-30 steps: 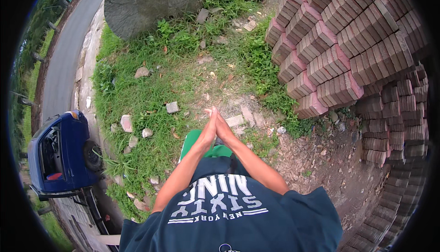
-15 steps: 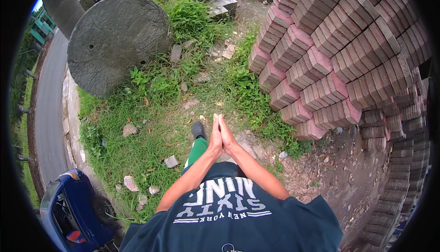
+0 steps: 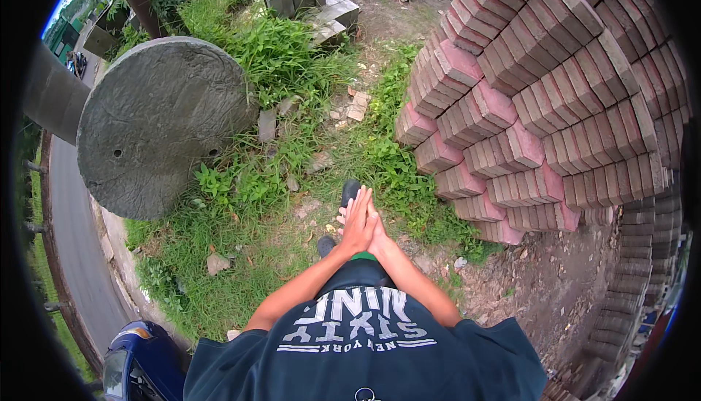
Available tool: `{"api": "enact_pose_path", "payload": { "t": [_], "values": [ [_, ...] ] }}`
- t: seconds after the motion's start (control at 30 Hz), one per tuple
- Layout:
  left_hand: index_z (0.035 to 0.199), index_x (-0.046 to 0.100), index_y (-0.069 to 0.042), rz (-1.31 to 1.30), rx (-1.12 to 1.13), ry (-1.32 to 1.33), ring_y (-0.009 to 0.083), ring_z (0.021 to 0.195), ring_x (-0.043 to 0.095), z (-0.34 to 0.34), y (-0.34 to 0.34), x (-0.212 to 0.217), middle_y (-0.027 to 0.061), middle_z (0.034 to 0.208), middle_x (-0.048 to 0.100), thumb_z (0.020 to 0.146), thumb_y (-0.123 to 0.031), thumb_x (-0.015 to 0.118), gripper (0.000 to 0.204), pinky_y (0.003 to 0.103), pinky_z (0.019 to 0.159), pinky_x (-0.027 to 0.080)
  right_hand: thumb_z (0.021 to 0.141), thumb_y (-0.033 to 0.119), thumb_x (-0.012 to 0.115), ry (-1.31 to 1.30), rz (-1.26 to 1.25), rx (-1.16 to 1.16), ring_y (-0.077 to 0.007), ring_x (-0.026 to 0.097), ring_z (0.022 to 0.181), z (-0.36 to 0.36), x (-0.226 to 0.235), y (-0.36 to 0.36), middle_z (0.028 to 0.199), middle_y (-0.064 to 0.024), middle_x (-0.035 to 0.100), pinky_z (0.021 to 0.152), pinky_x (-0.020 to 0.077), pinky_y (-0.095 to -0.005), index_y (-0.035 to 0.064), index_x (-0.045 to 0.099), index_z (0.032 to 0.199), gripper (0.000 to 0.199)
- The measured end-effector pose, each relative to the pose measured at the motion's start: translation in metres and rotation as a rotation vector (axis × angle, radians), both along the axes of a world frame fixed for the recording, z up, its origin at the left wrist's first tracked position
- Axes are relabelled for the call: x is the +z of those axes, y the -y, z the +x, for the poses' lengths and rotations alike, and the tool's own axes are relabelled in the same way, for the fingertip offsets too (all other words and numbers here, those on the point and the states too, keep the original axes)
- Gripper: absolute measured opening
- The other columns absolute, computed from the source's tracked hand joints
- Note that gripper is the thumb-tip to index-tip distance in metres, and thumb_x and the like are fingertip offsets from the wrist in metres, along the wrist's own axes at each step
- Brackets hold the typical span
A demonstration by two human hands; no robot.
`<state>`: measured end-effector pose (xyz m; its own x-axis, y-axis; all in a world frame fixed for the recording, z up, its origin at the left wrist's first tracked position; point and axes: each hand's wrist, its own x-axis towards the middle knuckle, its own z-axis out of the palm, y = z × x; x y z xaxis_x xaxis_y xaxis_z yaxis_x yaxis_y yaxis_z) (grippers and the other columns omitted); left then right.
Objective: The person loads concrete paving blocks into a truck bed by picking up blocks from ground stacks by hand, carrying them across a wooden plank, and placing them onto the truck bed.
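1. Fingers [image 3: 359, 204] of both hands are lying straight and together, palm against palm, clamping nothing.
2. Left hand [image 3: 355, 227] and right hand [image 3: 375, 232] are hovering above shoes [image 3: 350, 191] on grass [image 3: 219, 284].
3. Brick stack [image 3: 540, 109] is rising just right; concrete disc [image 3: 164, 124] is leaning far left.

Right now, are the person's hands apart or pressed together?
Pressed together. The left hand and right hand meet palm to palm, fingers straight, holding nothing, above the grass.
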<state>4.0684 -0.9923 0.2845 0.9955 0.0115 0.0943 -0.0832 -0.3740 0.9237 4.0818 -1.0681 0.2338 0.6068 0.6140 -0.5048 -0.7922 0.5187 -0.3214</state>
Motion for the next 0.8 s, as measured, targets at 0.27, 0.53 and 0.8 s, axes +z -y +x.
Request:
{"api": "enact_pose_path", "payload": {
  "t": [0.27, 0.53, 0.8],
  "values": [
    [0.130, 0.045, -0.005, 0.208, 0.122, -0.500, 0.0342, 0.124, 0.042, 0.182, -0.092, -0.075, 0.0206, 0.132, 0.046, 0.096, -0.044, 0.030, 0.055, 0.046, 0.104, 0.028, 0.094, 0.055, 0.035, -0.113, -0.179, 0.161, -0.0284, 0.039, 0.128, 0.206, 0.016, -0.028, 0.143, -0.0149, 0.035, 0.104, 0.0328, -0.0413, 0.0112, 0.028, 0.142, 0.065],
    [0.083, 0.064, -0.001, -0.176, 0.372, -0.509, 0.0074, 0.038, 0.044, 0.404, -0.162, 0.026, 0.0020, 0.054, 0.055, 0.094, -0.034, 0.050, 0.037, 0.024, 0.038, 0.037, 0.094, 0.035, 0.051, 0.239, -0.523, 0.060, -0.0139, 0.061, 0.066, 0.463, 0.056, -0.046, 0.070, -0.0033, 0.058, 0.064, 0.0516, -0.0282, 0.0066, 0.056, 0.086, 0.030],
    [0.063, 0.049, -0.009, -0.286, 0.336, -0.549, 0.0055, 0.043, 0.039, 0.576, -0.181, 0.030, -0.0023, 0.048, 0.043, 0.096, -0.039, 0.046, 0.045, 0.021, 0.043, 0.031, 0.091, 0.028, 0.056, 0.235, -0.866, -0.011, -0.0066, 0.044, 0.047, 0.615, 0.032, -0.026, 0.059, 0.0014, 0.048, 0.046, 0.0414, -0.0240, 0.0072, 0.052, 0.077, 0.025]
  ]
}}
